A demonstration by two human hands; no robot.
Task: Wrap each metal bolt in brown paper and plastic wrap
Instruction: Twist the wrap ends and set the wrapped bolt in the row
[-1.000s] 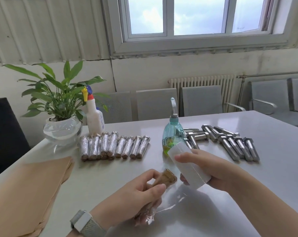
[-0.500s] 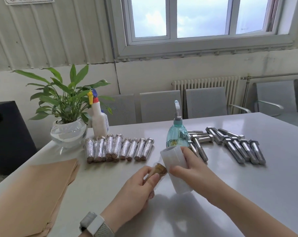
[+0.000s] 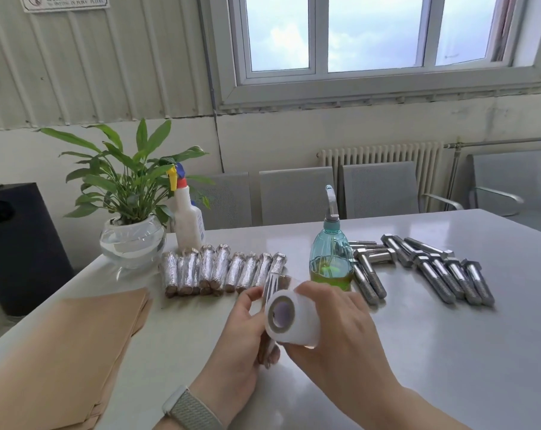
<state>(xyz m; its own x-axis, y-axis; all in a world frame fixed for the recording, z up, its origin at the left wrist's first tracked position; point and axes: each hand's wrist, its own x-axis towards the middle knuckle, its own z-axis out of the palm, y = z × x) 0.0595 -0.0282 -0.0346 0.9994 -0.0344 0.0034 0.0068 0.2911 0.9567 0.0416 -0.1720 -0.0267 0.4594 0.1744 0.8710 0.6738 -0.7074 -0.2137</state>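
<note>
The left hand (image 3: 247,330) grips the brown-paper-wrapped metal bolt (image 3: 273,288), its long axis pointing away, touching the white plastic-wrap roll (image 3: 294,319) gripped by the right hand (image 3: 340,324).

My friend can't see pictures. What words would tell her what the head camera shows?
A person's left hand holds a paper-wrapped bolt while the right hand grips a roll of plastic wrap against it, over a white table. Behind lie wrapped bolts, bare bolts and brown paper sheets.

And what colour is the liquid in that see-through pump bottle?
Yellow-green liquid in the teal clear plastic pump bottle, best seen in the head view.
</note>
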